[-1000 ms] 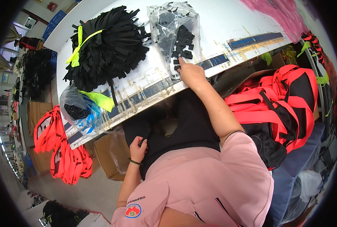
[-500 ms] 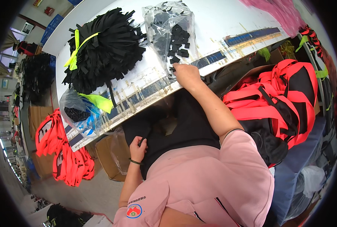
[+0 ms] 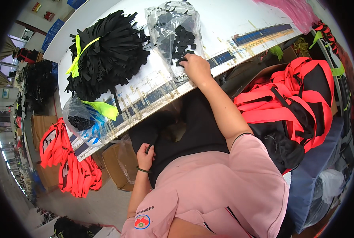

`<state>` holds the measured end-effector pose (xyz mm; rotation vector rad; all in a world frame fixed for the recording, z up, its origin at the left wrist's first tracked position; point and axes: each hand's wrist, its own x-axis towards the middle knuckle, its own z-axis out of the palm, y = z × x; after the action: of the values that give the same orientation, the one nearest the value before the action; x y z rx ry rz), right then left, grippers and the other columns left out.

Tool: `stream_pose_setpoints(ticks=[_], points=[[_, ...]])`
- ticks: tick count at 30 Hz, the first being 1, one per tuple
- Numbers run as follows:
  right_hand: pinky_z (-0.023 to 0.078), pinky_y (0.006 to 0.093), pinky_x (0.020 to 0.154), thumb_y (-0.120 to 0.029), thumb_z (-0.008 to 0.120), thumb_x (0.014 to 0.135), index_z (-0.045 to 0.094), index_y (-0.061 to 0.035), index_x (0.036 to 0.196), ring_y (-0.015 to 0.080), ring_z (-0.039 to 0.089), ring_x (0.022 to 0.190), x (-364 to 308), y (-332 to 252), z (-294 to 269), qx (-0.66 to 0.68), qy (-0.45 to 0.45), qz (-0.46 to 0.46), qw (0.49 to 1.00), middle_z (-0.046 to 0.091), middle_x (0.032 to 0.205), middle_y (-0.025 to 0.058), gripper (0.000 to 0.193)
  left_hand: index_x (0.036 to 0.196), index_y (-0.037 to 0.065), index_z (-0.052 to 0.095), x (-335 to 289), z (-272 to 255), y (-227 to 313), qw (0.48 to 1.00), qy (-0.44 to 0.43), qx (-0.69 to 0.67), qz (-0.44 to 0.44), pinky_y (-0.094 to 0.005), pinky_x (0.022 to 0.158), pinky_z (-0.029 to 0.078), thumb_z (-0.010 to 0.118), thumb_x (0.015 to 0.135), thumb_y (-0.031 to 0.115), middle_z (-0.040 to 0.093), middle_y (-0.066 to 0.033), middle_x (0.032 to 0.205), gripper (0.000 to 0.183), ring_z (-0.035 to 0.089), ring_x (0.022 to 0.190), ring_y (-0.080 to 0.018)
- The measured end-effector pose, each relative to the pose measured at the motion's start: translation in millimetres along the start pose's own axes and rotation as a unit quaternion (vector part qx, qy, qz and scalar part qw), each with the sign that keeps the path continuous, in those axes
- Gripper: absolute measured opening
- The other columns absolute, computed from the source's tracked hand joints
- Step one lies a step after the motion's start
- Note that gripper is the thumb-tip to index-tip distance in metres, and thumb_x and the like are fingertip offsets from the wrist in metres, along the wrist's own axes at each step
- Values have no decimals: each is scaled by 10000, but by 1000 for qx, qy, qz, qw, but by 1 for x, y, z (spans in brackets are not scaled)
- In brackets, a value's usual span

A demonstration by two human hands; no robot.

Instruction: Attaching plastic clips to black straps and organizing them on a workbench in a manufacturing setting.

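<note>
On the white table's near edge, my right hand [image 3: 198, 68] has its fingers closed at the lower end of a clear plastic bag [image 3: 157, 23]. A small black piece shows at its fingertips, beside the loose pile of small black square pieces [image 3: 183, 39] on the bag. Down at my lap, over black trousers [image 3: 202, 123], my left hand [image 3: 146, 158] is closed in a pinch. Between its thumb and finger is a small dark piece whose kind I cannot make out.
A bundle of black strips [image 3: 109, 51] tied with a yellow band lies on the table's left. Nearby sits a small bag of black pieces [image 3: 79, 119]. Red-and-black strapped goods [image 3: 292, 107] are heaped at my right; red pieces [image 3: 70, 162] hang at the left.
My right hand has shifted slightly up and farther over the bag, toward the black pieces. My left hand stays at my lap. The whole view has tilted a little.
</note>
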<state>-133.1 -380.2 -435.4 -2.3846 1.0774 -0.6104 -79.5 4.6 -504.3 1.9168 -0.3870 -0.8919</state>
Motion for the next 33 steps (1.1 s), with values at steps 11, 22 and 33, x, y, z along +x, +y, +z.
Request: stream_pose_setpoints(ticks=[11,22,33], points=[[332,196,434,-142,572,872,631,-18,957,36,427,493,-3,-3,-20,572,-120,200,787,604,735,-10,161,822,44,529,0,-1,0,1000,8,5,-3,-198,398,361,589,866,139,542,-9,564,121,457,425,-62],[305,155,394,-132,574,877,610,-13,956,15,406,448,-31,-28,-34,659,-99,156,729,640,799,52,147,814,47,519,-1,1,4,1000,1,-12,-3,-194,399,359,585,869,142,536,-5,562,128,455,426,-56],[301,180,392,-144,573,873,582,-35,889,31,405,440,-38,-36,-27,680,-82,176,707,610,752,47,110,803,47,522,0,-1,2,1000,5,-6,9,-193,398,361,585,867,138,540,0,557,127,456,424,-53]])
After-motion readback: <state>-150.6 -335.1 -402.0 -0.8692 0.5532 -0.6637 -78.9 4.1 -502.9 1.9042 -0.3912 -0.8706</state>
